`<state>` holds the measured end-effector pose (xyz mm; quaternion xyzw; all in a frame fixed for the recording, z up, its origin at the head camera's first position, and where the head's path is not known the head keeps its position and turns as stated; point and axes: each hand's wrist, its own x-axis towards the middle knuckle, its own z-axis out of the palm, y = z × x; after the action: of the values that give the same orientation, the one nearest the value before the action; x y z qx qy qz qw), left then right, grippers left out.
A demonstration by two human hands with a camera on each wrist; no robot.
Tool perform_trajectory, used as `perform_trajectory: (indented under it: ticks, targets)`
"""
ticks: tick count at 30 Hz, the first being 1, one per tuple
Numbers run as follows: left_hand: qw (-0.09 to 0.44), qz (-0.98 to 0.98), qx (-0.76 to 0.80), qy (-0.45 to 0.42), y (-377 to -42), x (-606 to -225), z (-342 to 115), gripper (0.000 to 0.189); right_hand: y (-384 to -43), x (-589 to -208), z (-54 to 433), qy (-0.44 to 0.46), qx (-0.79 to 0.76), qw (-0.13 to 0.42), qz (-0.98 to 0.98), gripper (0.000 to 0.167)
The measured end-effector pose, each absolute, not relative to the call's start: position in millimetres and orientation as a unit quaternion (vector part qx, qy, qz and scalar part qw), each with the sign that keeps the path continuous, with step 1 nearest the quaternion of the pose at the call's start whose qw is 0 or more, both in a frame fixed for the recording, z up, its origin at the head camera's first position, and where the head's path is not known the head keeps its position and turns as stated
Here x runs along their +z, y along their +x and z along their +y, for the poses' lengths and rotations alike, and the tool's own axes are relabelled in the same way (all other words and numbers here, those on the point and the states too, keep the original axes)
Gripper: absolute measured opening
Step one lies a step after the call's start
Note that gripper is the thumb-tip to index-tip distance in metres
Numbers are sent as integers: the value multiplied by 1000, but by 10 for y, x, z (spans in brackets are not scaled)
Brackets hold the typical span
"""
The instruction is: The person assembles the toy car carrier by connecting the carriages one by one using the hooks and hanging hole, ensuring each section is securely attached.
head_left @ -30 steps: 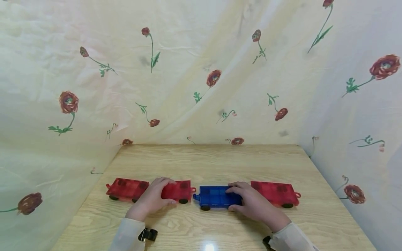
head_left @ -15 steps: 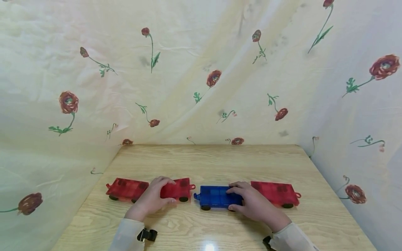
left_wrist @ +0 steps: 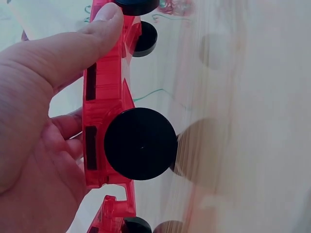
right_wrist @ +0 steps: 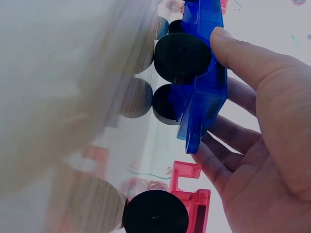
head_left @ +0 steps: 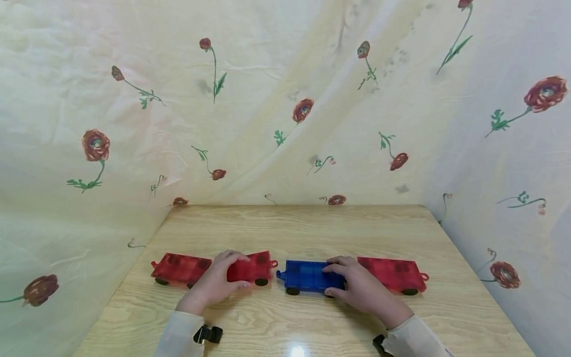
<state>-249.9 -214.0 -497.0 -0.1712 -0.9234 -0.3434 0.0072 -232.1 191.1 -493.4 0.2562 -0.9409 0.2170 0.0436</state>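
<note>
Woodgrain table | left hand grips translucent red car

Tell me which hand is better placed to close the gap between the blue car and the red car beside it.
Right, probably. The right hand grips the blue car, whose hook faces the left hand's red car across a small gap.

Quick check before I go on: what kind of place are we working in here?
Probably a home play corner: a wooden table hemmed in by floral cloth, with toy train cars, red and blue, lined up on it.
</note>
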Motion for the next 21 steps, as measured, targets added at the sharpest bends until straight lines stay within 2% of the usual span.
perform_trajectory:
  ticks: [21]
  targets:
    - [-13,-914,-346,-211,-2479,-4955,-2072,54,-2316,-4917,1897,252,213,38,-943,46]
